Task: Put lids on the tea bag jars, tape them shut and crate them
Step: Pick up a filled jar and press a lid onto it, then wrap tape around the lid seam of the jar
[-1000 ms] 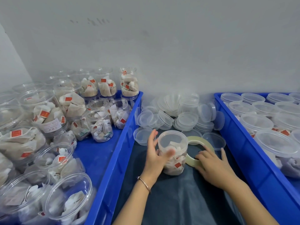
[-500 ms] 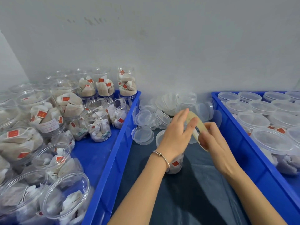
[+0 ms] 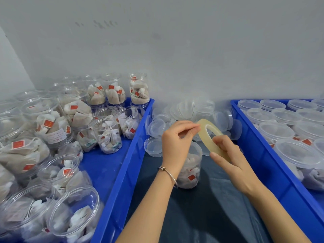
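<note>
A clear jar of tea bags (image 3: 190,170) with a lid on it stands on the dark sheet between two blue crates, partly hidden behind my left wrist. Above it my right hand (image 3: 233,158) grips a ring of clear yellowish tape (image 3: 209,137), held upright and tilted. My left hand (image 3: 177,142) is raised beside the roll, with its thumb and fingertips pinching at the roll's upper left edge.
The left blue crate (image 3: 129,155) holds several open jars of tea bags. The right blue crate (image 3: 261,155) holds several lidded jars. A heap of loose clear lids (image 3: 184,113) lies against the grey wall behind my hands. The dark sheet (image 3: 206,213) reaches toward me.
My right hand lifted the tape roll off the sheet. My left hand let go of the jar, rose to the roll, and its fingers have curled to pinch the roll's edge.
</note>
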`<state>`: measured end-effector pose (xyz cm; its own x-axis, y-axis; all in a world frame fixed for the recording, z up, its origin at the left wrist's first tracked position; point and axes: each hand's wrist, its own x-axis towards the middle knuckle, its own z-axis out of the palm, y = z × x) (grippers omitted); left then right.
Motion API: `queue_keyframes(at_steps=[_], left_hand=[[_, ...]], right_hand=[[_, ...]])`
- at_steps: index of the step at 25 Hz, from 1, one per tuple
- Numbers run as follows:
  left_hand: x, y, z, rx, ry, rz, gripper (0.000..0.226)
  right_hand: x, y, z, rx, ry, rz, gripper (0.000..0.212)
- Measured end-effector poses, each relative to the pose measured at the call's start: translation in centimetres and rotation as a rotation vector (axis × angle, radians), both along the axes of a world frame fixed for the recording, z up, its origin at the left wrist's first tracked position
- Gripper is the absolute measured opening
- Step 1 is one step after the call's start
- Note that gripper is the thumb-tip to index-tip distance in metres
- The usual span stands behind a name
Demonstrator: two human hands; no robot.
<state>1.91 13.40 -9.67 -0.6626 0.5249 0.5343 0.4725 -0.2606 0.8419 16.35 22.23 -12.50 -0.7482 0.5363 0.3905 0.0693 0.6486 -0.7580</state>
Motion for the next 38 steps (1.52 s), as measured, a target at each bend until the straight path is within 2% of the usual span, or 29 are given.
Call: queue_keyframes(at_steps=[2,5,8,12,16,19,22,24,26,27,28,30,33,35,38], left_hand=[[-0.1,-0.2,0.4,-0.028,-0.034,-0.025,0.007],[0.1,-0.1,1.0,-0.172,0.013,-0.068,0.008],[0.1,-0.4,1.2,-0.265,0.013,-0.201,0.009],[0.0,-1.3,0.9,-0.217,-0.165,-0.300,0.006],[-0.5,-1.5,1.1,-0.116,-0.133,-0.196,0.024],[-1.2,-1.7,1.6,-0.091,-0.175,-0.202,0.017],[-0.5,-2.5,2.4,-0.169,-0.007,-0.131,0.011],[-1.1,-4.4,3.7,-0.010,-0.046,-0.016,0.013],[-3.3,-7.3,5.5,0.251,-0.152,0.079,0.011],[-4.1,-8.4,6.4,0.304,-0.149,0.115,0.009],[-4.4,-8.9,6.9,0.290,-0.123,0.133,0.006],[-3.1,-7.6,6.6,0.112,-0.070,0.110,0.006],[0.4,-4.0,4.3,-0.208,-0.095,-0.039,0.044],[1.1,-2.8,3.2,-0.243,-0.136,-0.148,0.051],[0.8,-2.7,2.8,-0.165,-0.144,-0.181,0.044]], right_hand=[[0.3,0.0,0.1,0.008,-0.010,0.015,0.021],[0.4,-0.1,0.2,0.051,-0.022,0.021,0.024],[0.2,0.0,0.3,0.055,-0.010,-0.025,0.020],[0.0,-0.3,0.6,0.086,-0.049,-0.037,0.019],[0.1,-0.5,1.0,0.132,-0.061,-0.014,0.017],[0.5,-1.0,1.5,0.223,-0.069,0.006,0.024],[0.4,-0.9,1.8,0.428,-0.069,-0.068,0.026],[1.3,0.3,1.7,0.464,-0.132,-0.227,0.036],[2.7,1.5,1.0,0.349,-0.166,-0.326,0.041],[3.0,1.8,0.7,0.331,-0.137,-0.332,0.040],[2.8,1.6,0.9,0.330,-0.095,-0.325,0.038],[1.5,0.5,1.7,0.313,-0.014,-0.280,0.037],[-0.4,-1.4,3.3,0.262,0.073,-0.176,0.038],[-0.9,-2.4,3.7,0.267,0.081,-0.124,0.028],[-0.7,-3.1,3.4,0.269,0.092,-0.056,0.020]])
